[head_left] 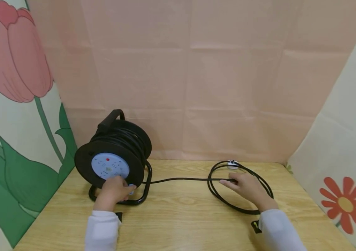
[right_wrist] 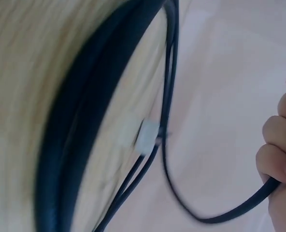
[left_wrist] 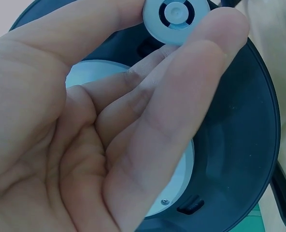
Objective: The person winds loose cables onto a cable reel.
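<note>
- Cable reel (head_left: 115, 148) first, in the head view: it stands on the left side of the table (head_left: 181, 216) on its black stand (head_left: 138, 201), the socket face turned towards the person. The left hand (head_left: 114, 190) is at the blue knob (head_left: 131, 190) low on that face. A cord (head_left: 178, 179) runs from the reel across the table to the right hand (head_left: 247, 186), which lies over the loose loops (head_left: 243, 210); the white plug (head_left: 232, 164) lies at their far edge. The step looks like turning the reel while guiding the cord; an even turn and light tension should help the layers lie flat.
- In the left wrist view the thumb and a finger pinch the knob between them, the other fingers bent in behind. A loose pinch, letting the knob roll, would probably spare the wrist and the stand.
- In the right wrist view the right hand, cut off by the frame edge, has its fingers curled round the cord, which sags below it. The plug is blurred. A grip that lets cord slide, with the loops kept untangled and the plug clear, would likely prevent snags.
</note>
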Demonstrator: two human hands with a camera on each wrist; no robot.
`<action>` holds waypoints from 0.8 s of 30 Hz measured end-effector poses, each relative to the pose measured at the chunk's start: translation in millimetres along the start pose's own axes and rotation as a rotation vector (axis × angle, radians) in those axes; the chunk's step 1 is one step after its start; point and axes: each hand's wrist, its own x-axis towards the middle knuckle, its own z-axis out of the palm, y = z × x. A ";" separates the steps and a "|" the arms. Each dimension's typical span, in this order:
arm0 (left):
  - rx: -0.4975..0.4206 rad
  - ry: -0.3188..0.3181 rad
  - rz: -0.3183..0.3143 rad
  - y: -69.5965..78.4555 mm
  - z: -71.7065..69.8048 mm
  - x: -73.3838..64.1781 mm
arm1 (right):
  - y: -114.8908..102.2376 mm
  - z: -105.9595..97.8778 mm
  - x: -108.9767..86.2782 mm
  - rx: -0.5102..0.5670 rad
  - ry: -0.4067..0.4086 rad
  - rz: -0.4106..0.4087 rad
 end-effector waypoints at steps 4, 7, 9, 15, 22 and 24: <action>0.004 0.004 -0.017 -2.8 -0.2 -0.4 | 12.2 -2.8 -9.8 -0.021 0.054 0.041; -0.007 0.006 -0.022 -4.3 -0.7 -0.9 | 18.6 -6.1 -13.1 -0.022 0.118 0.048; -0.014 0.005 -0.022 -5.4 -0.6 -0.8 | 21.7 -8.9 -13.5 -0.025 0.164 0.059; -0.044 -0.006 -0.033 -10.0 1.0 0.3 | 25.0 -11.1 -10.7 -0.007 0.229 0.115; -0.161 -0.070 -0.066 -20.0 1.4 1.8 | 18.6 -3.9 -16.2 0.029 0.217 0.174; -0.201 -0.103 -0.069 -23.8 0.5 2.3 | 16.4 -3.2 -19.4 0.053 0.191 0.209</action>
